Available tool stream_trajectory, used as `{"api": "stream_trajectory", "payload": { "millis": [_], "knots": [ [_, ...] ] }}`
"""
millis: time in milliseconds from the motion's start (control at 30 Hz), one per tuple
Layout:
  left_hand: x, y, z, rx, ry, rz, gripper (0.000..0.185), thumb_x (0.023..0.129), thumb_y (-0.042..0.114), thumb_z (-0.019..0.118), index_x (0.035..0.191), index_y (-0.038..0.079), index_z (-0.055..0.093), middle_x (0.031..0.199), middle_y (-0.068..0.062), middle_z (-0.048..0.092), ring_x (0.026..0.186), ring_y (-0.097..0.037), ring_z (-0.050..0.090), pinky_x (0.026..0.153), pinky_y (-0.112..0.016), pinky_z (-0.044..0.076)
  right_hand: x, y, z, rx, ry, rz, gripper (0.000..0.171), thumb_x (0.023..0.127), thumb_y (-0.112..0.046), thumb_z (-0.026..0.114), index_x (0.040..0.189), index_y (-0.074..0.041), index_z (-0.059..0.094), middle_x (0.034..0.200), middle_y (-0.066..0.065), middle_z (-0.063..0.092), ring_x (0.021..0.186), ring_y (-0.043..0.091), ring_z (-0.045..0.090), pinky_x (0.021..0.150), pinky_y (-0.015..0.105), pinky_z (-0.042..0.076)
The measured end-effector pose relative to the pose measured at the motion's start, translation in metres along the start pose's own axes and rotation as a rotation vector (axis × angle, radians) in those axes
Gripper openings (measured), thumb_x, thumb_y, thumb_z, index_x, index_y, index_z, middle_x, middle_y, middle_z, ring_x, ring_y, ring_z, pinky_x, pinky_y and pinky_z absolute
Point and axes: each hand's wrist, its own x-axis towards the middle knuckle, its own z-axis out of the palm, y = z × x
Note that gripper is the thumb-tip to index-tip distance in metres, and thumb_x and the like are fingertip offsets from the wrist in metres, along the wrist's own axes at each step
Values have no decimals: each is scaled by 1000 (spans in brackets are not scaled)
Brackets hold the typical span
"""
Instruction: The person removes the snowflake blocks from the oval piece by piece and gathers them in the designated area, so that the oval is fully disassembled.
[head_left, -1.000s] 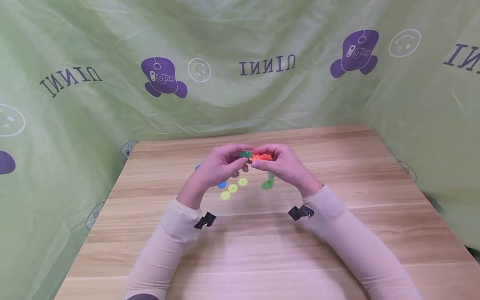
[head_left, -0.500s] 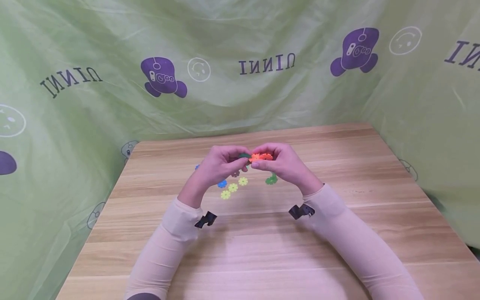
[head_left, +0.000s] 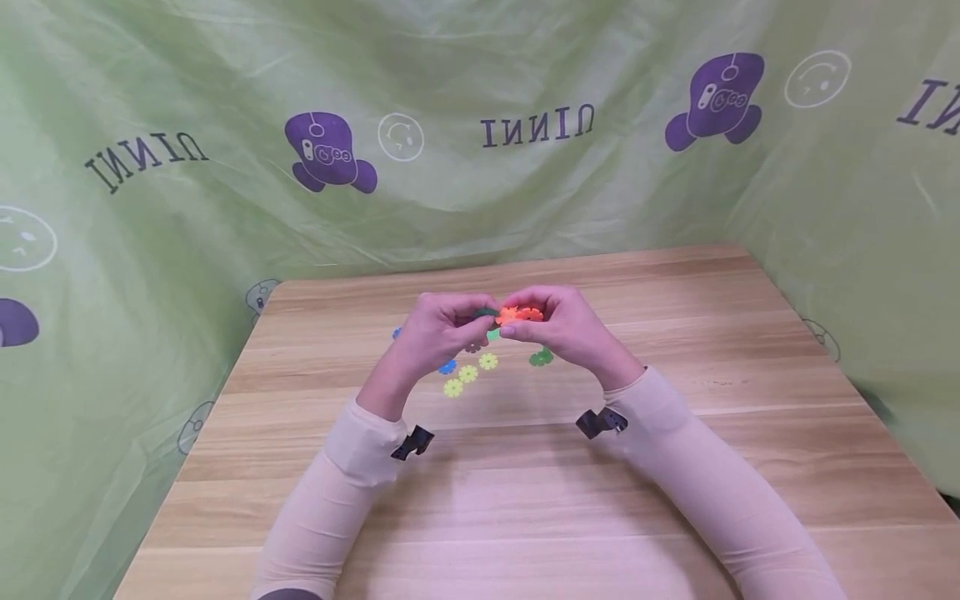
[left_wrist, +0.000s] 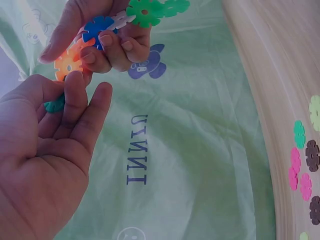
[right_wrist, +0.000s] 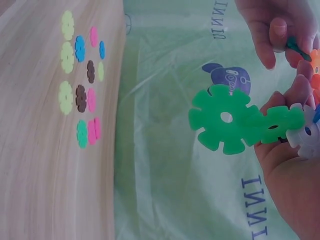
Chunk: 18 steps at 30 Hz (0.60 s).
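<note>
My left hand [head_left: 438,331] pinches a dark green notched plastic disc [left_wrist: 56,104] between thumb and fingers. It meets the edge of an orange notched disc [left_wrist: 68,65]; how deeply they fit together is hidden by fingertips. My right hand [head_left: 566,325] grips a chain of linked notched discs. From the orange end the chain runs through a blue disc [left_wrist: 99,32] and a whitish one [right_wrist: 305,131] to two green discs [right_wrist: 220,119], which stick out below the right palm. Both hands are raised above the table, fingertips close together.
Loose notched discs lie flat on the wooden table [head_left: 510,500] beneath the hands: yellow discs [head_left: 468,373], a blue disc [head_left: 447,367], and, in the right wrist view, pink discs [right_wrist: 94,131] and brown discs [right_wrist: 81,98]. A green printed curtain [head_left: 480,208] surrounds the table.
The dark green disc has turned from showing its face to nearly edge-on against the orange disc. The chain's green end has swung slightly upward. Both hands stay almost in place.
</note>
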Motion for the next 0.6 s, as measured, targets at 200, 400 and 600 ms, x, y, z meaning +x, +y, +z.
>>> {"api": "stream_trajectory", "payload": {
  "millis": [200, 400, 600],
  "knots": [
    [-3, 0, -5, -7, 68, -22, 4, 89, 3, 72, 92, 1, 73, 66, -3, 67, 56, -22, 64, 53, -32, 55, 0, 0, -2, -18, 24, 23, 38, 80, -23, 84, 110, -6, 71, 92, 11, 70, 77, 23, 64, 69, 31, 56],
    [-11, -15, -20, 36, 52, -206, 10, 90, 8, 72, 98, 4, 73, 79, -9, 70, 67, -24, 68, 67, -37, 58, -2, -1, -4, -28, 31, 33, 37, 80, -20, 84, 111, -5, 70, 91, 11, 70, 77, 23, 63, 68, 30, 55],
    [-22, -49, -30, 225, -36, -442, 17, 94, 25, 68, 108, 17, 73, 86, -5, 68, 72, -22, 62, 62, -34, 52, -1, 2, -3, -33, 10, 28, 36, 80, -19, 84, 112, -6, 71, 91, 11, 69, 75, 23, 61, 66, 29, 54]
  ]
}}
